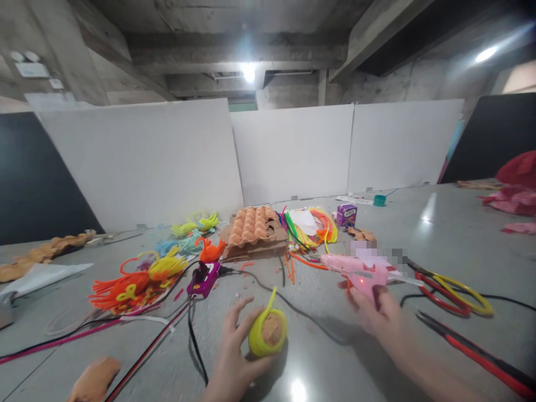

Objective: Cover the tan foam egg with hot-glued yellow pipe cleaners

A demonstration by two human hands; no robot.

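The left hand [234, 349] is holding a yellow-wrapped cup [272, 329]; to its right, the right hand [374, 310] is gripping a pink glue gun [363, 272], nozzle [324, 259] pointing left.

Pink glue gun [363, 272], yellow-green coil [255, 338], brown core [272, 328], white panels [293, 151]

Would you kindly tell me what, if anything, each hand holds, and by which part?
Left hand: yellow-wrapped piece, by its side. Right hand: pink glue gun, by its handle.
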